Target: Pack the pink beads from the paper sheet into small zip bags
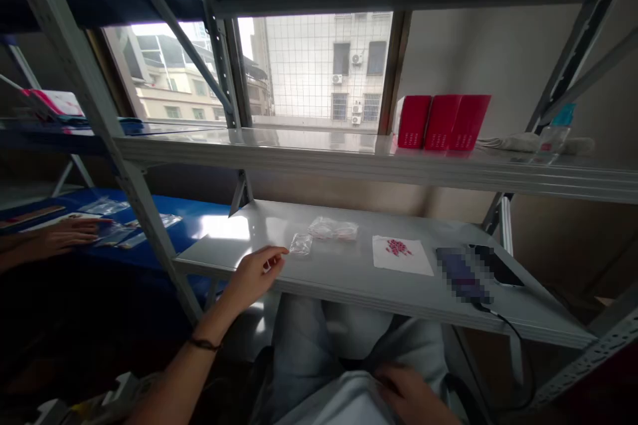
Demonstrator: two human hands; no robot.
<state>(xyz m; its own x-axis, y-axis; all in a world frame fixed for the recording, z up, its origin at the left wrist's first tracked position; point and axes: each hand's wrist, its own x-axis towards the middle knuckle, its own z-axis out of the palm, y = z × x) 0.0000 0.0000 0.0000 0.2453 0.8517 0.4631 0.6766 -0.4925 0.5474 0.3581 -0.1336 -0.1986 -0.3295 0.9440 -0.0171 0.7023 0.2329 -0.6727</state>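
- grey metal bench shelf (343, 279) stands below an upper metal shelf (299, 161), with a window (319, 70) behind and a blue work surface (192, 211) to the left.
- left hand (252, 275) is over the front of the bench, beside 1 small clear plastic bag (302, 244); its thumb and index finger are slightly apart, and contact with the bag's edge is hard to tell.
- right hand (411, 395) is low over the lap, away from the bench; blur hides its fingers, so i cannot tell their state.
- 1 heap of clear plastic packaging (331, 228) lies just behind the small bag; its pieces overlap too much to count.
- 1 white square sheet (416, 262) lies flat at mid-bench, bearing a cluster of small red pieces or marks (399, 248), too small to count.
- neither hand visibly holds anything. handling looks barely begun, by my judgement; no finished piece can be made out, and what remains cannot be counted.
- 2 flat dark devices, probably phones (498, 267), lie at the right, with 1 black cable (513, 329).
- above: 3 red boxes (441, 123) and 1 clear bottle (553, 139) with a blue cap.
- a co-worker's hand (74, 232) is at the blue surface.
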